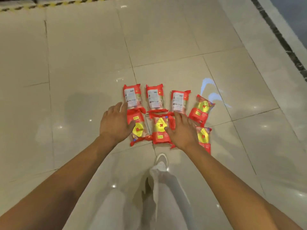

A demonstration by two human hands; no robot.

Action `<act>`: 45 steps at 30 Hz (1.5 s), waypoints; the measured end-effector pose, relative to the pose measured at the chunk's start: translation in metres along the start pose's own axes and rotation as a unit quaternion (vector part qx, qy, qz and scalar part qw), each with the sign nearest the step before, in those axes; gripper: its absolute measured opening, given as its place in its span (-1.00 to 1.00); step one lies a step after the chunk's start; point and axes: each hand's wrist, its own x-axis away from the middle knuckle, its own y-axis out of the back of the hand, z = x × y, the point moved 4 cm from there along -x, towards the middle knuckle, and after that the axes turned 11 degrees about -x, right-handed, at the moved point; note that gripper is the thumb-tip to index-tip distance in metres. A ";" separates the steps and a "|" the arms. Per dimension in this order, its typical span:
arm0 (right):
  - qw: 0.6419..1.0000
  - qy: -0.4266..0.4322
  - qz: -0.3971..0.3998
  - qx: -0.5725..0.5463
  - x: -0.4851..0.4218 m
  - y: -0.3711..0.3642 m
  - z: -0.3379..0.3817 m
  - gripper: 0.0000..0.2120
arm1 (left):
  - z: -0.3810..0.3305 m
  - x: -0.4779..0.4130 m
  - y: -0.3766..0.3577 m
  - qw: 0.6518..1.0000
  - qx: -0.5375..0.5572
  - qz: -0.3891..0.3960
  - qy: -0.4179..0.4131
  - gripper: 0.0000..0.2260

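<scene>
Several red and yellow snack packets lie in two rows on the tiled floor [166,47]. In the far row, three show their white label backs [132,95], [154,97], [178,101], and one at the right shows its yellow front [201,107]. The near row has packets at the left [138,128], the middle [159,128] and the right [204,138]. My left hand [114,123] hovers with relaxed fingers over the near-left packet's left edge. My right hand [182,130] is spread above the gap between the middle and right packets, hiding part of a packet beneath.
My leg in white trousers [164,188] and a white shoe [162,161] stand just in front of the packets. A yellow-black hazard tape strip [54,4] runs along the far left. A dark border strip [280,37] edges the floor at the right.
</scene>
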 end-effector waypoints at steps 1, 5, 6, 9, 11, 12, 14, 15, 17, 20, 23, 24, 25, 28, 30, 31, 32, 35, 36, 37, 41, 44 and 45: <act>1.000 -0.008 0.014 -0.006 -0.030 -0.024 -0.019 -0.27 | -0.001 -0.028 -0.034 1.000 0.020 0.018 0.012 -0.32; 0.996 -0.038 0.072 -0.047 -0.143 -0.132 -0.102 -0.22 | 0.004 -0.125 -0.186 0.991 0.075 0.089 0.058 -0.27; 0.993 -0.048 0.093 -0.061 -0.169 -0.164 -0.123 -0.21 | 0.008 -0.145 -0.225 0.988 0.089 0.102 0.076 -0.26; 0.980 -0.092 0.132 -0.117 -0.235 -0.255 -0.185 -0.15 | 0.024 -0.199 -0.337 0.959 0.191 0.137 0.160 -0.27; 0.971 -0.134 0.117 -0.158 -0.273 -0.305 -0.218 -0.16 | 0.034 -0.228 -0.402 0.913 0.298 0.149 0.234 -0.31; 0.966 -0.152 0.100 -0.184 -0.289 -0.328 -0.235 -0.19 | 0.038 -0.240 -0.433 0.886 0.348 0.154 0.265 -0.33; 0.955 -0.176 0.077 -0.226 -0.312 -0.366 -0.264 -0.21 | 0.046 -0.259 -0.487 0.834 0.435 0.158 0.302 -0.33; 0.951 -0.175 0.068 -0.245 -0.322 -0.381 -0.273 -0.15 | 0.051 -0.268 -0.513 0.812 0.469 0.157 0.310 -0.29; 0.945 -0.174 0.053 -0.274 -0.341 -0.407 -0.295 0.02 | 0.061 -0.285 -0.566 0.781 0.515 0.148 0.320 -0.13; 0.916 -0.208 0.075 -0.335 -0.364 -0.446 -0.346 0.21 | 0.063 -0.293 -0.605 0.751 0.548 0.144 0.339 -0.18; 0.896 -0.193 0.052 -0.396 -0.353 -0.446 -0.344 0.49 | 0.052 -0.277 -0.566 0.765 0.528 0.132 0.345 -0.29; 0.896 -0.185 0.044 -0.402 -0.345 -0.435 -0.334 0.44 | 0.053 -0.270 -0.548 0.774 0.515 0.125 0.346 -0.36; 0.897 -0.180 0.032 -0.403 -0.331 -0.412 -0.308 0.31 | 0.056 -0.260 -0.527 0.780 0.508 0.112 0.348 -0.42; 0.908 -0.161 -0.032 -0.385 -0.291 -0.314 -0.219 -0.17 | 0.073 -0.218 -0.435 0.791 0.502 0.055 0.346 -0.42; 0.905 -0.129 -0.050 -0.403 -0.268 -0.237 -0.157 -0.25 | 0.085 -0.179 -0.352 0.779 0.524 0.014 0.344 -0.30; 0.901 -0.113 -0.051 -0.417 -0.254 -0.196 -0.124 -0.27 | 0.091 -0.157 -0.304 0.765 0.544 -0.004 0.345 -0.28; 0.898 -0.089 -0.049 -0.428 -0.238 -0.155 -0.089 -0.28 | 0.097 -0.132 -0.255 0.752 0.562 -0.023 0.344 -0.31; 0.887 -0.020 -0.031 -0.461 -0.169 -0.037 0.022 -0.36 | 0.112 -0.047 -0.101 0.729 0.592 -0.088 0.332 -0.48; 0.886 0.000 -0.026 -0.463 -0.142 0.001 0.057 -0.36 | 0.118 -0.016 -0.054 0.727 0.595 -0.104 0.328 -0.50; 0.887 0.018 -0.017 -0.461 -0.114 0.035 0.090 -0.35 | 0.124 0.016 -0.011 0.729 0.593 -0.116 0.322 -0.51; 0.881 0.106 0.033 -0.460 -0.011 0.136 0.197 -0.27 | 0.143 0.147 0.132 0.721 0.585 -0.186 0.321 -0.40; 0.865 0.175 0.080 -0.463 0.057 0.174 0.261 -0.28 | 0.150 0.246 0.189 0.694 0.572 -0.249 0.359 -0.28; 0.859 0.196 0.098 -0.462 0.077 0.180 0.279 -0.31 | 0.150 0.278 0.199 0.682 0.564 -0.272 0.379 -0.25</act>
